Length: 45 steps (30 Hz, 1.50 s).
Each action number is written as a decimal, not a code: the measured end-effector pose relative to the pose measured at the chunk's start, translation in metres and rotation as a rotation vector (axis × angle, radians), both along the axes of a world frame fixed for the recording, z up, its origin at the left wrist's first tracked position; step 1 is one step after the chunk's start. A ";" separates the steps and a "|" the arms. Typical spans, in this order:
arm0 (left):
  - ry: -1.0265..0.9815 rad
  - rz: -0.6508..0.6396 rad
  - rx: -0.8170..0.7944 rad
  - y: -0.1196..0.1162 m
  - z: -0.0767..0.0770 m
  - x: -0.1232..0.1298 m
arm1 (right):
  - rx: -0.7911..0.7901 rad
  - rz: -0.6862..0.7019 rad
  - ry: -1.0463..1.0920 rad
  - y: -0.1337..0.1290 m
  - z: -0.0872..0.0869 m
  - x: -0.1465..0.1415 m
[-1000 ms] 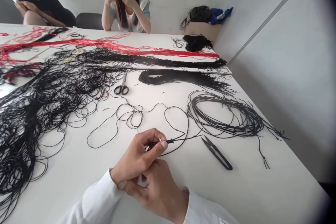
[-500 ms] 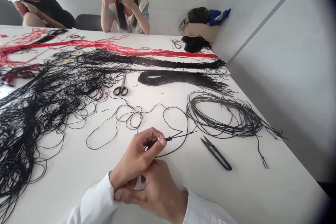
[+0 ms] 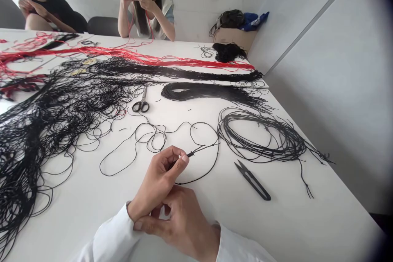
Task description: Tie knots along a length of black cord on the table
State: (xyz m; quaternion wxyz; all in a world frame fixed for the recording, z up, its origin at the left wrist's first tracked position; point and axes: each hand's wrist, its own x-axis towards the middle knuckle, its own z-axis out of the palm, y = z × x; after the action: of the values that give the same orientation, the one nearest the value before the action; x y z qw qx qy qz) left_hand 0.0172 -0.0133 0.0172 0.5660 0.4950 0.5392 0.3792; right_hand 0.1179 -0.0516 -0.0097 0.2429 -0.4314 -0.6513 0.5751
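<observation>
My left hand (image 3: 164, 174) pinches a black braided cord (image 3: 192, 154) between thumb and forefinger, at a thicker knotted part. Its short ends point right, and a loop of the same cord curves over the table. Under it, my right hand (image 3: 184, 219) is closed about my left wrist, the thumb lying at the white cuff. Most of its fingers are hidden beneath the wrist. To the right lie black thread snips (image 3: 254, 182), apart from both hands. Beyond the left hand, a thin black cord (image 3: 119, 172) runs in loose loops.
A coil of black cords (image 3: 264, 141) lies at the right. Scissors (image 3: 141, 104) rest near a tangled black cord heap (image 3: 61, 123). Further back are a black cord bundle (image 3: 196, 90) and red cords (image 3: 190, 60). Two people sit across the white table (image 3: 294, 221), one handling red cord.
My left hand has shifted slightly up and left with the cord, and the cord's short ends moved along. My right hand has stayed nearly still at the wrist.
</observation>
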 end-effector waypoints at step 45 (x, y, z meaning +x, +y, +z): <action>-0.004 -0.012 0.020 0.000 0.000 0.000 | -0.021 -0.010 -0.009 0.001 0.003 -0.001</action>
State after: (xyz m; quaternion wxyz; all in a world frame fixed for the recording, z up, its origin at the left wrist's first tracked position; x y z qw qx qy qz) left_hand 0.0167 -0.0135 0.0168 0.5644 0.5031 0.5312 0.3822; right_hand 0.1167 -0.0508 -0.0071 0.2384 -0.4399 -0.6439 0.5788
